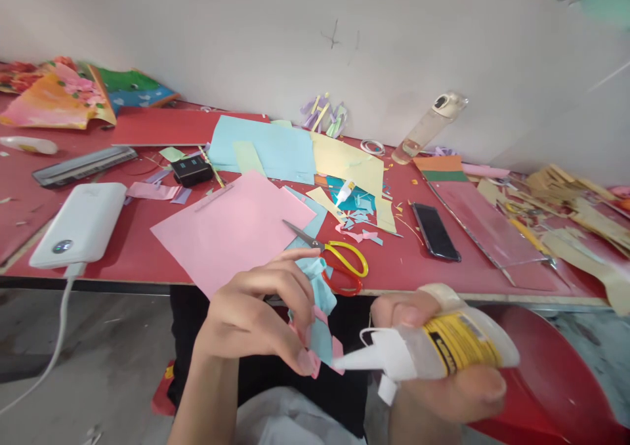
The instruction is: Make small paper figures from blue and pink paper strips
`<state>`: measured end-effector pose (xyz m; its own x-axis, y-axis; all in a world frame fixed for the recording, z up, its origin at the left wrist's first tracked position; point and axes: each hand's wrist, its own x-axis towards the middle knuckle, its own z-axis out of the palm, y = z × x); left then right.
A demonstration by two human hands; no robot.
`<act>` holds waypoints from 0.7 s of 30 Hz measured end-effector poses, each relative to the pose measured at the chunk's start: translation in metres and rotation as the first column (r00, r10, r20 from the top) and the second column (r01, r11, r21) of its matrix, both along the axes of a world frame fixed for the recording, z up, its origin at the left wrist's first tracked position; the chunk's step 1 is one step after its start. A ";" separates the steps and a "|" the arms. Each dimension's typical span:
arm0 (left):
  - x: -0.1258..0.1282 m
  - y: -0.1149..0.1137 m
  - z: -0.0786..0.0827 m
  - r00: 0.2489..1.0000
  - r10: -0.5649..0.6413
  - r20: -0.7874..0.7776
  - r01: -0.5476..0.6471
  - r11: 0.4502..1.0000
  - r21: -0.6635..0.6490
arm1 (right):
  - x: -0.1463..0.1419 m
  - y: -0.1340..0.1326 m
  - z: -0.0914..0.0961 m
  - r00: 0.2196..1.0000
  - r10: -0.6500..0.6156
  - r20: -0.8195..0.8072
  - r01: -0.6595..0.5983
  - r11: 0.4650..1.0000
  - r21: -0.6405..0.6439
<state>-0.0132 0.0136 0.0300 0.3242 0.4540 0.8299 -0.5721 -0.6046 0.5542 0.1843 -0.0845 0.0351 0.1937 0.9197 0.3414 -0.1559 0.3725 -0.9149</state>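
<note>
My left hand [266, 307] pinches a small folded paper craft [321, 340] of light blue and pink paper, held above my lap near the table's front edge. My right hand [443, 379] is wrapped round a glue bottle [457, 343] with a yellow label, lying sideways. Its white nozzle points left, and the tip meets the pink and blue paper, or nearly so. The small cap hangs loose below the nozzle. Just beyond the craft lie scissors [347, 261] with yellow and red handles, on the table. Part of the craft is hidden behind my left fingers.
On the red table [388, 271] lie a pink sheet [236, 225], a blue sheet [266, 146], a phone [436, 232], a white power bank [81, 225] with a cable and paper scraps [358, 218]. A bottle [426, 130] leans by the wall. A red stool [536, 366] stands right.
</note>
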 end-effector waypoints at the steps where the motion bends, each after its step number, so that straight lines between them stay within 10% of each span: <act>1: 0.000 0.000 0.000 1.000 -0.001 -0.005 0.001 1.000 0.008 | -0.001 0.000 0.003 0.997 -0.066 -0.046 0.066 0.998 -0.009; 11: -0.001 0.000 -0.005 0.997 0.065 -0.038 -0.065 0.998 -0.002 | -0.018 0.026 0.014 0.977 0.142 -0.160 -0.136 0.990 0.046; 21: -0.002 0.002 -0.014 0.958 0.270 -0.099 -0.275 0.961 -0.042 | -0.029 0.002 -0.025 0.965 -0.146 0.217 0.074 0.948 0.309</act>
<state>-0.0157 0.0159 0.0164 0.2550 0.5792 0.7743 -0.3353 -0.6981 0.6326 0.1552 -0.0820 0.0101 0.1695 0.7474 0.6424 0.1063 0.6342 -0.7658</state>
